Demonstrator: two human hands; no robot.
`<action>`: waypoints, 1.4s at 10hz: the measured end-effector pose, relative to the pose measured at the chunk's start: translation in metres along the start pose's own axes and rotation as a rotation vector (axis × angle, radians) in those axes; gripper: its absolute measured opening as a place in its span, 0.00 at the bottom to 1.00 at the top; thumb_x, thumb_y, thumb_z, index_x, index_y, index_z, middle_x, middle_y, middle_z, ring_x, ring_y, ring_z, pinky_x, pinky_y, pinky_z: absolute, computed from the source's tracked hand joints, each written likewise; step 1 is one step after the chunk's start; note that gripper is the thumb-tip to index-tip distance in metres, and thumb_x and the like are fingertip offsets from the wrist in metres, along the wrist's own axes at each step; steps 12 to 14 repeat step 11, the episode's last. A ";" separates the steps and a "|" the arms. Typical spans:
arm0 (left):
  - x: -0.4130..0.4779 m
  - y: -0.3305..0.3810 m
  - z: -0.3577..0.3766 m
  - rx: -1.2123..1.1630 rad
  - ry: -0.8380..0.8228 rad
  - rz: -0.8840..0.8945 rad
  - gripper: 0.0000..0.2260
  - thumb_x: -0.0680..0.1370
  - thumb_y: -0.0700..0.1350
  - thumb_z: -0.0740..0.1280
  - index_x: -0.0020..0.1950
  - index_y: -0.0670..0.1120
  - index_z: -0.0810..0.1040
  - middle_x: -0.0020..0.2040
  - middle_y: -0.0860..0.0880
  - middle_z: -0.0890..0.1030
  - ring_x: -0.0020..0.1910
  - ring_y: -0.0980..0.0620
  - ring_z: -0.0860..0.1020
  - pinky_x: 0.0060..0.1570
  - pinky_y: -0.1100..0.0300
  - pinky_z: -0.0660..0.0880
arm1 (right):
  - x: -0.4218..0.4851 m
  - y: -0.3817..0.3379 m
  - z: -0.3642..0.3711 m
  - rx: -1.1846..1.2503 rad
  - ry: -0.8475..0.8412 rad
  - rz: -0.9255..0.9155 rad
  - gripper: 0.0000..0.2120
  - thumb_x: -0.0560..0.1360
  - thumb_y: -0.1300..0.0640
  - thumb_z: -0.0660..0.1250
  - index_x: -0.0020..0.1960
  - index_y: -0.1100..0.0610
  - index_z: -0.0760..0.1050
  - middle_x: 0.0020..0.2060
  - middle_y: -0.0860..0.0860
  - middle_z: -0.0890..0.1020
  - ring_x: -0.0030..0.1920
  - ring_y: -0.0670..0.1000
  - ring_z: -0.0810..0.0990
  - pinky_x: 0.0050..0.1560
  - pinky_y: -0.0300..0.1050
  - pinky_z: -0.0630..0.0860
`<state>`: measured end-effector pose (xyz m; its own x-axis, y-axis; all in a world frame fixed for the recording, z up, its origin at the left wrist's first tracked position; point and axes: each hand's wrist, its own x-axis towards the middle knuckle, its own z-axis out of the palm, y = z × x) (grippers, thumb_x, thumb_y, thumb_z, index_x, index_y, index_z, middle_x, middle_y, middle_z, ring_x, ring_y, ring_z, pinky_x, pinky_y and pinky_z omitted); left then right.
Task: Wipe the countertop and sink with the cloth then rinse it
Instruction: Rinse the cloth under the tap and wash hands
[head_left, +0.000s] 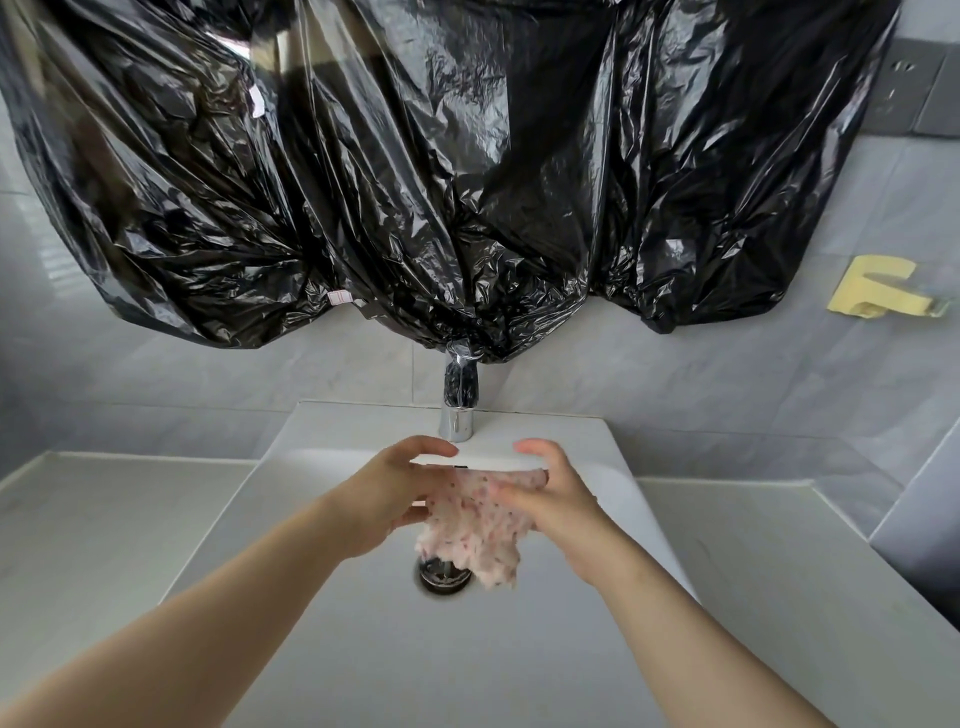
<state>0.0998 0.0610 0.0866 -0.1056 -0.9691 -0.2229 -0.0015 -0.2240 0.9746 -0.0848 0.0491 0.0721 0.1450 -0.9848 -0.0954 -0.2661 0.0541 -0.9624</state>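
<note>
Your two forearms reach in over the sink (363, 623), and both hands meet above its middle. Your left hand (395, 493) has its fingers curled onto the left edge of the pink speckled cloth (472, 525). Your right hand (556, 499) grips the right edge the same way, fingers bent, with the index finger raised a little above the fabric. The cloth hangs stretched between them, and its ragged lower edge dangles just above the metal drain (441, 574).

This looks like the rinse. I cannot tell whether water is running from the chrome faucet (457, 421) just beyond your fingertips.

- Confirm the flow first, then hold the spread cloth directly under the spout so water passes through the whole width.
- Rub the two gripped edges against each other, and work fresh sections into your fingers.
- Stay low in the basin so splashes miss the countertop (104, 519) on either side.
- Wring over the drain.

Farther back, black plastic sheeting (415, 182) drapes down the wall onto the faucet's top. A yellow hook (878, 293) sticks to the tile at right.
</note>
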 end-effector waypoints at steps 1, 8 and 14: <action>0.004 -0.005 0.006 0.368 -0.030 0.076 0.20 0.68 0.34 0.72 0.58 0.47 0.76 0.44 0.50 0.76 0.40 0.53 0.76 0.39 0.71 0.72 | -0.001 0.002 -0.007 -0.418 -0.091 -0.045 0.22 0.70 0.58 0.72 0.62 0.47 0.71 0.53 0.50 0.69 0.49 0.48 0.74 0.40 0.33 0.71; 0.139 -0.014 0.069 0.111 0.086 -0.001 0.14 0.71 0.30 0.67 0.48 0.46 0.72 0.46 0.46 0.75 0.39 0.49 0.76 0.38 0.55 0.78 | 0.110 0.047 -0.067 0.214 0.281 0.089 0.11 0.70 0.67 0.69 0.44 0.52 0.74 0.45 0.52 0.78 0.43 0.51 0.77 0.36 0.41 0.72; 0.197 -0.021 0.082 1.276 0.315 0.145 0.17 0.76 0.36 0.57 0.64 0.42 0.71 0.71 0.43 0.64 0.66 0.43 0.67 0.59 0.54 0.67 | 0.170 0.070 -0.063 -1.002 0.354 -0.137 0.16 0.78 0.53 0.60 0.66 0.49 0.72 0.66 0.48 0.71 0.66 0.56 0.67 0.62 0.48 0.64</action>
